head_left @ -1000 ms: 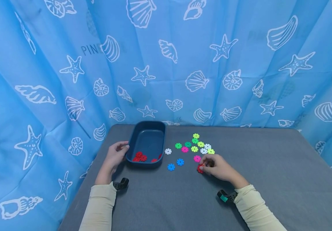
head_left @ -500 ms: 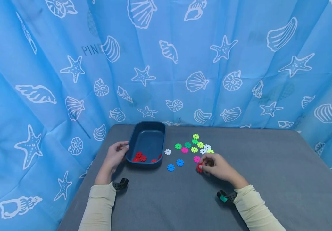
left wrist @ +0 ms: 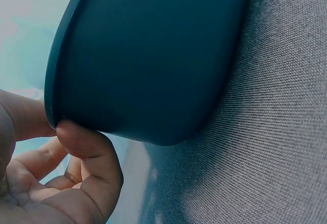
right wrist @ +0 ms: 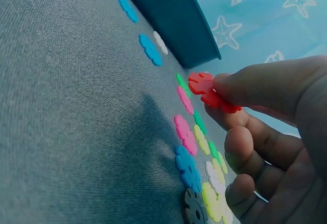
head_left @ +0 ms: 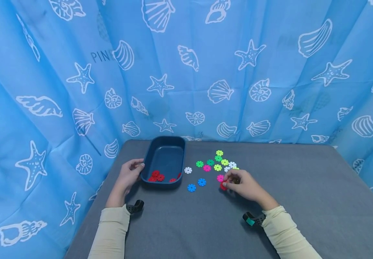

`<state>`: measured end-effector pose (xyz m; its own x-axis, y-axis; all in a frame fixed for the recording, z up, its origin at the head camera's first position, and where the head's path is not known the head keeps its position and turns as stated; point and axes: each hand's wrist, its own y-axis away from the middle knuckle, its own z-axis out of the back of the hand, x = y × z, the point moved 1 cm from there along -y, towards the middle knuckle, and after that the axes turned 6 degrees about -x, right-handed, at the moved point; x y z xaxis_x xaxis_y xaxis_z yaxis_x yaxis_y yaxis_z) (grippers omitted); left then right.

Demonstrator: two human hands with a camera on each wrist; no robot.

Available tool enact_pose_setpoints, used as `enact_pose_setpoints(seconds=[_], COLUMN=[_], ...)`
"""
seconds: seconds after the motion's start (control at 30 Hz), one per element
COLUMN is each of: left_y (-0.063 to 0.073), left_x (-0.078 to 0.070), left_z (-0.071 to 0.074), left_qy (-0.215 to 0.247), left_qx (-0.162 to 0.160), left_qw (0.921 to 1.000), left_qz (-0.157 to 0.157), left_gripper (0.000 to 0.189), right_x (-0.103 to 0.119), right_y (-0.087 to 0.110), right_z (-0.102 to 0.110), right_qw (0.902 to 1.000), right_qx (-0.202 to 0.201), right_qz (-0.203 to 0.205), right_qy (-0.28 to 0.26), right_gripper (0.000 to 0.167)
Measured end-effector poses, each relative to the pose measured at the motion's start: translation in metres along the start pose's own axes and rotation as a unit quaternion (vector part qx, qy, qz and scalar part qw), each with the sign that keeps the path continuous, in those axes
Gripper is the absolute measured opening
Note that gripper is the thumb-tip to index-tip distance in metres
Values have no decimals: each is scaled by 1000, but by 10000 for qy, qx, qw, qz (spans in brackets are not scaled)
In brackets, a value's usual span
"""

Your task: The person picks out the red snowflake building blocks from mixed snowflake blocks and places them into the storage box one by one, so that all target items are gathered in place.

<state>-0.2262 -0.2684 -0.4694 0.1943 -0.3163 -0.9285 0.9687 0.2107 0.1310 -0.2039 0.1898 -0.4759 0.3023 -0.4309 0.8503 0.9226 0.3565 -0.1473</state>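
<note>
My left hand point(head_left: 130, 175) pinches the rim of a dark blue tray point(head_left: 163, 185) at its near left corner. In the left wrist view, the thumb point(left wrist: 84, 139) presses the tray's outer wall point(left wrist: 148, 65). Several red notched discs point(head_left: 155, 175) lie inside near the front end. My right hand point(head_left: 243, 184) pinches red notched discs point(right wrist: 202, 83) between thumb and forefinger; two seem to overlap there. They are held above the cloth, to the right of the tray. Just beyond them lies a pink disc point(head_left: 220, 178).
Between tray and right hand lie two blue discs point(head_left: 201, 182) and a white one point(head_left: 188, 170). Yellow, green, pink and white discs cluster farther back around a yellow disc point(head_left: 218, 167). Beneath the right hand are another blue disc point(right wrist: 187, 169) and a black one point(right wrist: 194, 207).
My right hand has risen slightly with the red discs, which have moved a little up and left in the head view. The left hand and tray have stayed put.
</note>
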Motion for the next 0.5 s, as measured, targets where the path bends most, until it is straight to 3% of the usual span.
enact_pose_setpoints(seconds=[0.5], left_y=[0], left_x=[0], left_z=[0], left_qy=[49], left_qx=[16], left_qw=[10000], left_qz=[20], left_gripper=[42], right_x=[14], right_y=[-5], right_z=[-4], right_qw=[9997], right_qx=[-187], right_qz=[166], right_qy=[-46], right_gripper=[9])
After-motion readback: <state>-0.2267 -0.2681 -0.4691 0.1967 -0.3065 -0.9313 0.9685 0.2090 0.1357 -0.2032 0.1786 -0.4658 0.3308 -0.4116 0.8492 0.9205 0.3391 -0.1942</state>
